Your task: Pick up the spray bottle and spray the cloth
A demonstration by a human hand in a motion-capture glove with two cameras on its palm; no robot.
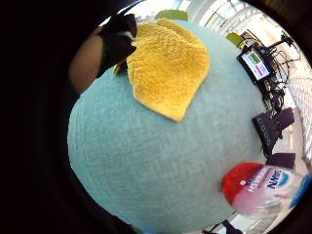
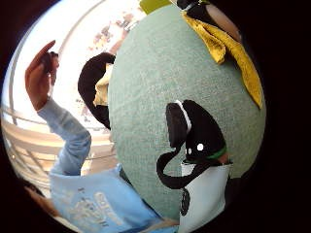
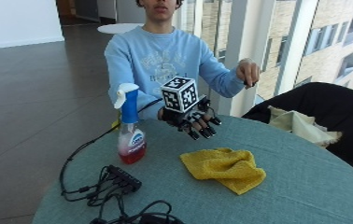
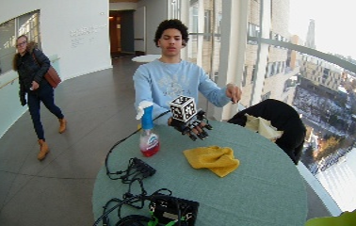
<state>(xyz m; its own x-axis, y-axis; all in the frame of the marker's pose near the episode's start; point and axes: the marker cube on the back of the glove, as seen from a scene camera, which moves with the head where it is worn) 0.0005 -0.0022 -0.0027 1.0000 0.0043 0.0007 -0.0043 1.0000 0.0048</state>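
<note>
Cables [image 3: 111, 186] are lying nearest; beyond them the bottle [image 3: 130, 126] is standing untouched beside the cloth [image 3: 225, 168]. Nothing is being held by the hand [image 3: 192, 122] (fingers spread); reaching across is needed next.

The outside view faces the person across the bench [image 3: 288, 186], close in, above bench height. The wide view looks from the same side, farther back and higher, taking in the hall and windows. Both palm views look down on the bench from the raised hand [image 3: 192, 119]: the little-finger one toward the cloth [image 1: 168, 68] and bottle [image 1: 263, 187], the thumb one past the fingers [image 2: 177, 124] toward the person. All four share the cloth.
</note>
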